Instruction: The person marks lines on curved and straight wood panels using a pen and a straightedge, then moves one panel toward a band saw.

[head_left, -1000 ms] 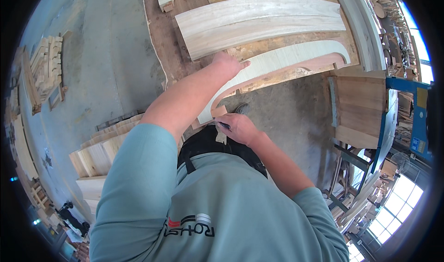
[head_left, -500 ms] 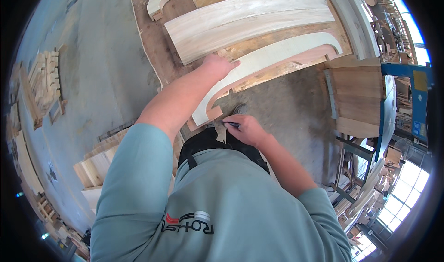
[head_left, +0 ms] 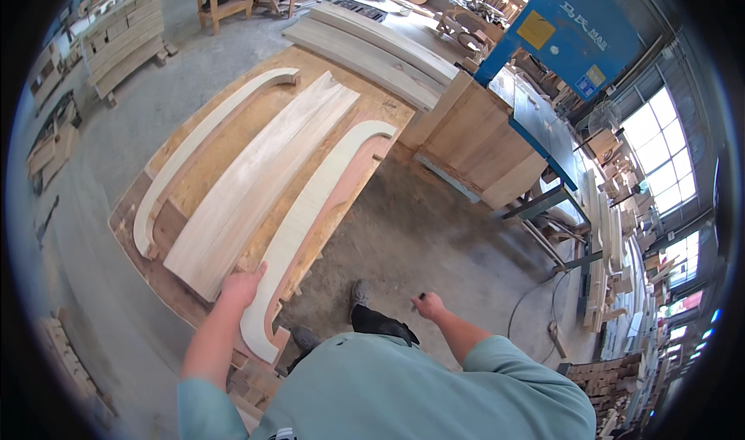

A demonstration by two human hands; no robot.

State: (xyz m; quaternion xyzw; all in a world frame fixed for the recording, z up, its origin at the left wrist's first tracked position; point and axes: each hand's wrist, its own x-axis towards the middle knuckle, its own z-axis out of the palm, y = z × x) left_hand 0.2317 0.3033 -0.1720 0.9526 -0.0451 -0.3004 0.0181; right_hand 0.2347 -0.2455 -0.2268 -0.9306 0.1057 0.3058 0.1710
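counting the stock on the low plywood bench (head_left: pixel 194 176): three pale curved wooden pieces lie side by side along it. first, a narrow hooked rail (head_left: pixel 198 141) on the far left side. second, a wide curved plank (head_left: pixel 260 180) in the middle, its grain running lengthwise. third, a long curved moulding (head_left: pixel 310 215) nearest the bench's right edge, hooked at both ends, lying on a reddish-brown template board (head_left: pixel 334 195) of similar outline that shows along its right side.

left hand (head_left: pixel 243 285) rests open, palm down, at the near end of the bench, fingers spread across the gap between the wide curved plank and the long curved moulding, touching both. right hand (head_left: pixel 427 305) hangs over the concrete floor (head_left: pixel 434 238), well apart from the bench, loosely closed on a small dark object (head_left: pixel 421 295); what kind cannot be told.

two dark shoes show on the floor just beside the bench. one blue machine (head_left: pixel 566 29) stands at upper right behind a slanted wooden panel (head_left: pixel 481 141). long planks (head_left: pixel 372 40) are stacked beyond the bench's far end.
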